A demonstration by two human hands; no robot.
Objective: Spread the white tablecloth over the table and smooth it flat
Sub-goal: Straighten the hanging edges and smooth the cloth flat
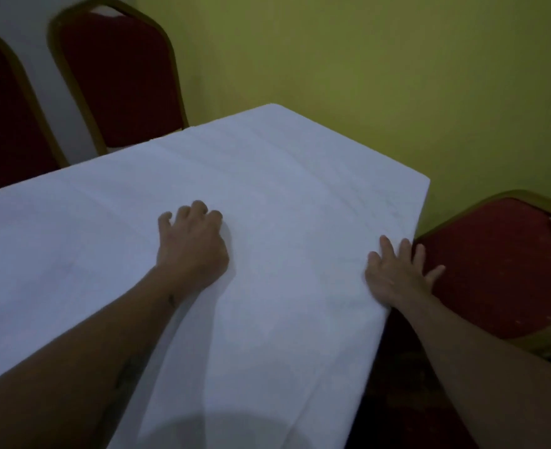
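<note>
Head view: tablecloth (pixel 283 176) long axis lower-left to upper-right; both palms flat.

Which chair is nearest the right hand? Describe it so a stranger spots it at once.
Start at the white tablecloth, then follow its right edge to the right hand. The red chair sits just beyond the fingers, against the green wall. Unlike the two chairs at the far side, it stands alone.

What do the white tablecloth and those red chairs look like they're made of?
The white tablecloth looks like thin woven fabric with a matte finish: it shows soft fold creases and drapes limply over the table edge. The chair by the right hand seems to have red fabric padding with a faint dotted pattern, set in a gold-painted frame, probably metal, though the dim light leaves that open.
</note>
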